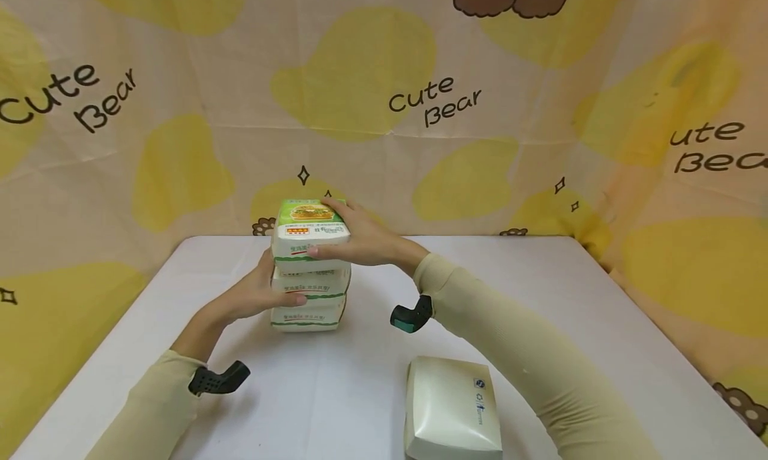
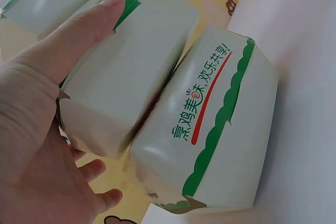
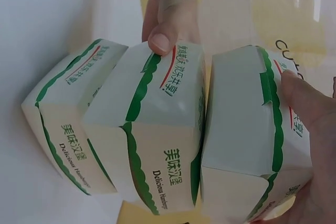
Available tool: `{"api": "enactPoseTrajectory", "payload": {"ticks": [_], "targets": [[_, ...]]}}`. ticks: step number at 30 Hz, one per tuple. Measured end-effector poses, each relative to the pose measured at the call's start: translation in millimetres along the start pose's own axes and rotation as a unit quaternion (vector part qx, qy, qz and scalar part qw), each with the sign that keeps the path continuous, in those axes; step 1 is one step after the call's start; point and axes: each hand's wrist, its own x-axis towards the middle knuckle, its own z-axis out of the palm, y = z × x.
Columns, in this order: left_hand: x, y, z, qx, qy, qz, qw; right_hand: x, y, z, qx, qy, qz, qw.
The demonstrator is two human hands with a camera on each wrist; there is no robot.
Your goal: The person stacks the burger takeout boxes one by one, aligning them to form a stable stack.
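Note:
Three white burger boxes with green trim stand in a stack. The top box (image 1: 288,257) has a green lid with a burger picture; my right hand (image 1: 372,240) grips it from the right, thumb on the front. My left hand (image 1: 249,293) holds the middle box (image 1: 318,285) from the left, its thumb across the front in the left wrist view. The bottom box (image 1: 307,317) rests on the table, touched by neither hand. In the right wrist view the top box (image 3: 241,108) sits close against the middle box (image 3: 157,129); whether they touch fully, I cannot tell.
A separate pale closed box (image 1: 450,407) lies on the white table (image 1: 336,393) near the front, left of my right forearm. Behind the table hangs a patterned cloth (image 1: 360,73) with yellow patches and lettering.

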Motion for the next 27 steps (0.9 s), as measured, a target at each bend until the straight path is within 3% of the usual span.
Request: {"api": "enactPoseTrajectory", "payload": {"ticks": [13,20,27], "targets": [[-3.8,3.9,-1.7,0.007,-0.004,-0.017,0.9998,-1.4,-3.3,2.5,0.022,0.007,-0.01,0.9997],[-2.6,2.8,-4.5,-0.028,-0.017,0.01,0.9994,-4.1,-2.9,2.0,0.024,0.011,-0.022,0.9994],[-3.0,4.7,-6.5,-0.007,0.002,-0.006,1.0,-4.7,1.8,1.7,0.019,0.017,-0.016,0.9995]]}}
